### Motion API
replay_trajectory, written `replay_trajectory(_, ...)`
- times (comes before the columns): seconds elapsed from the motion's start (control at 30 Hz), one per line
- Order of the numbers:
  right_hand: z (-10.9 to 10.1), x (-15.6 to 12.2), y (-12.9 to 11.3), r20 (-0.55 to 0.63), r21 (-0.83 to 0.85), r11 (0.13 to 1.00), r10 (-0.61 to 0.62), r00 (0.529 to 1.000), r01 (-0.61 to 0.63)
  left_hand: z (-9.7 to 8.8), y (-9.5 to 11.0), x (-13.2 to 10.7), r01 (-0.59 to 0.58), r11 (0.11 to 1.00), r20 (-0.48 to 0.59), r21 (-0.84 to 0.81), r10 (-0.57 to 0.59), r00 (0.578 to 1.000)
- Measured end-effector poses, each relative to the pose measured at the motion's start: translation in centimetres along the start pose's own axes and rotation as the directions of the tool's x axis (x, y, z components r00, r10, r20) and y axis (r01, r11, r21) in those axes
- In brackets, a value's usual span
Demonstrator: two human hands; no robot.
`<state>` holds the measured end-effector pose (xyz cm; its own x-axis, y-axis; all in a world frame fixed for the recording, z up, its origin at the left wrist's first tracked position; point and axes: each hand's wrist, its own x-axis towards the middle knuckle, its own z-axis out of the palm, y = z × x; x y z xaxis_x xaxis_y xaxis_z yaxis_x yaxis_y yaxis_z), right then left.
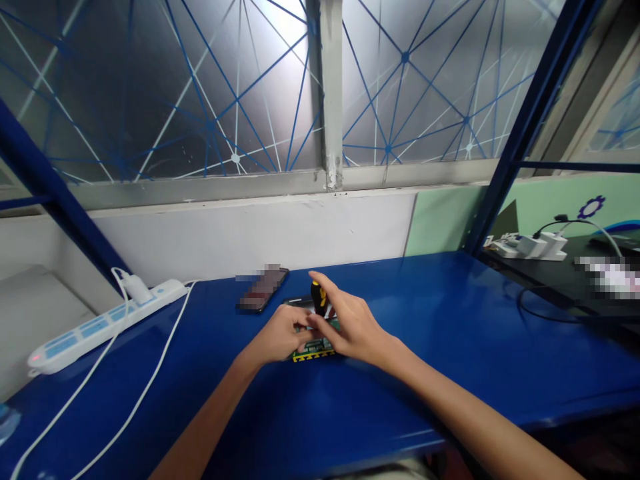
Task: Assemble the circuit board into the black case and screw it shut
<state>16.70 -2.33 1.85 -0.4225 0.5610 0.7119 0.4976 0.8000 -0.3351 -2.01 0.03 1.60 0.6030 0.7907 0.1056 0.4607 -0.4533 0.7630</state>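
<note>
- Tool handle (pixel 319 301) is coloured black, marked with yellow.
- Circuit board (pixel 315 346) is coloured green, edged in yellow.
- Tabletop (pixel 450 327) is finished in deep blue.
- Power strip (pixel 95 327) is coloured white, panelled in light blue.
- Window panes (pixel 270 87) are tinted grey, crossed by blue and white lines.

No readable text (1 purple gear (pixel 583 211) on green wall (pixel 445 217)).
</note>
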Motion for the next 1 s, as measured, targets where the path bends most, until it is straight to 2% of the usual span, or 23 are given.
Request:
replay_trajectory(0.1,0.0,0.0,0.1,-0.023,-0.055,0.998,-0.010,1.000,0.009,0.1,-0.1,0.0,0.023,1.000,0.004,0.005,-0.023,1.000)
replay_trajectory(0.3,-0.6,0.1,-0.1,0.046,-0.022,0.999,0.050,0.998,-0.049,0.1,0.2,0.0,0.026,1.000,0.019,-0.014,-0.025,1.000)
replay_trajectory(0.53,-0.1,0.2,0.6,-0.005,-0.031,0.999,0.012,1.000,-0.012,0.0,0.8,0.0,0.072,0.997,0.009,0.003,-0.072,0.997)
replay_trajectory(0.73,-0.3,0.1,0.4,-0.017,-0.062,0.997,-0.038,0.999,0.037,0.0,0.3,0.0,0.024,1.000,0.012,0.011,-0.024,1.000)
replay_trajectory(0.9,-0.4,0.1,0.2,0.017,-0.002,1.000,0.009,1.000,-0.009,0.1,-0.3,0.0,0.011,1.000,0.014,-0.012,-0.011,1.000)
replay_trajectory(1.0,-0.2,0.1,0.5,0.000,-0.014,1.000,0.006,1.000,-0.006,0.2,-0.3,0.0,0.023,1.000,0.012,-0.010,-0.023,1.000)
